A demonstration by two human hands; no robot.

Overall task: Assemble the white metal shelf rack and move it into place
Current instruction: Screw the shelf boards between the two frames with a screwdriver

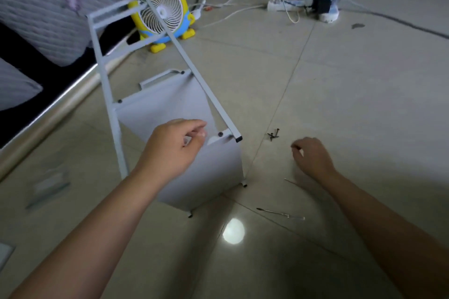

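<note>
Head view: screws (273, 134) are seen just ahead of the loosely curled, empty right hand (312, 156); the contents of the curled left hand (173, 147) cannot be judged

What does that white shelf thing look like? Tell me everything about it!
The white shelf rack looks like painted metal, only partly built. It has thin square posts, crossbars at the far end by the fan, flat panels, dark screws at corners and little black caps on its feet. It rests on the tiled floor. The left hand hovers by one screw, fingers curled; whether it touches is unclear.
</note>
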